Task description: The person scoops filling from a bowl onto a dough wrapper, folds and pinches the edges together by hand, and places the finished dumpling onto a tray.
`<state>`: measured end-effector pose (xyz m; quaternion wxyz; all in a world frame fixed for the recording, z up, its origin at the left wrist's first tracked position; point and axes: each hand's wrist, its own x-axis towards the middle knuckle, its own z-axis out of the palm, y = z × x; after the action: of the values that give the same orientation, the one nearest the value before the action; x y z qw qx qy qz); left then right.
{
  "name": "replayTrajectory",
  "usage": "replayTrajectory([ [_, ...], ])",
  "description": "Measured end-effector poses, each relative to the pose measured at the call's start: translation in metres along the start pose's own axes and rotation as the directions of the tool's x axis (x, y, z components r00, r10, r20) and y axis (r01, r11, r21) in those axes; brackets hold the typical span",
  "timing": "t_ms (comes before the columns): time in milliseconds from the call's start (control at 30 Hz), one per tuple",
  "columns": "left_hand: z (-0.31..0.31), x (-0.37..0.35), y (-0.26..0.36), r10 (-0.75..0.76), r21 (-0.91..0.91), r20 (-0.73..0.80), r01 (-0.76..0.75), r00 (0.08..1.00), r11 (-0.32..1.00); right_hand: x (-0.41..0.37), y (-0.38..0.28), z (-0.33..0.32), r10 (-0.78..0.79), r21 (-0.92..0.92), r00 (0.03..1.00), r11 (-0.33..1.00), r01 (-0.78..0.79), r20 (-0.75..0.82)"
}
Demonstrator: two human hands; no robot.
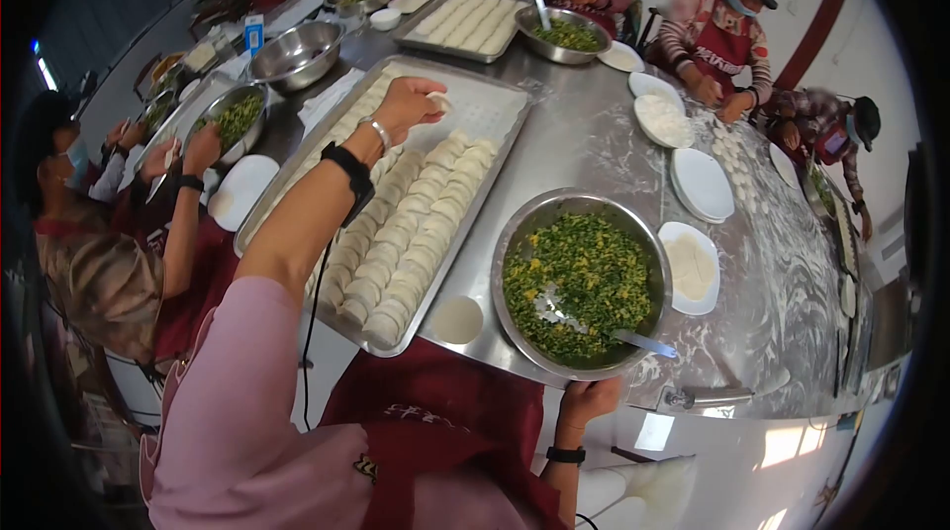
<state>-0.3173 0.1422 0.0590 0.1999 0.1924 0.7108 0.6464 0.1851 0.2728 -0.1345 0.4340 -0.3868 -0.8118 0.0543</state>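
We log the left hand [404, 106] stretched over the tray [492, 110], fingers pinched shut on a dumpling [441, 100], held above the bare end just past the dumpling rows [406, 233]. The right hand [591, 397] curls under the filling bowl [579, 196] at the counter [584, 144] edge, probably bracing it. We can't tell its grip.

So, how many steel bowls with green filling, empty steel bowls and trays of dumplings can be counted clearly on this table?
Steel bowls with green filling: 4; the right hand grips the nearest bowl
Empty steel bowl: 1
Trays of dumplings: 2; the left hand holds a dumpling over the nearer
Total: 7
Blurred far edges not counted.
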Motion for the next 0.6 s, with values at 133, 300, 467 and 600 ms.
replayTrajectory([
  [133,0.005,0.017,-0.017,0.021,-0.005,-0.014,-0.021,1.000,1.000,0.004,-0.003,0.000,0.004,0.045,1.000,0.999,-0.005,0.022],
  [300,0.017,0.043,-0.046,0.018,0.059,-0.003,-0.018,1.000,0.998,0.008,-0.006,-0.004,-0.097,0.070,0.995,0.993,0.095,0.024],
  [467,0.041,0.067,-0.066,0.121,0.179,0.034,-0.125,0.992,0.976,0.011,-0.014,-0.002,-0.006,0.078,0.999,0.997,0.003,0.040],
  [600,0.064,0.085,-0.076,0.097,0.213,0.082,-0.112,0.992,0.971,-0.001,-0.004,-0.003,0.125,0.175,0.991,0.976,-0.133,0.052],
])
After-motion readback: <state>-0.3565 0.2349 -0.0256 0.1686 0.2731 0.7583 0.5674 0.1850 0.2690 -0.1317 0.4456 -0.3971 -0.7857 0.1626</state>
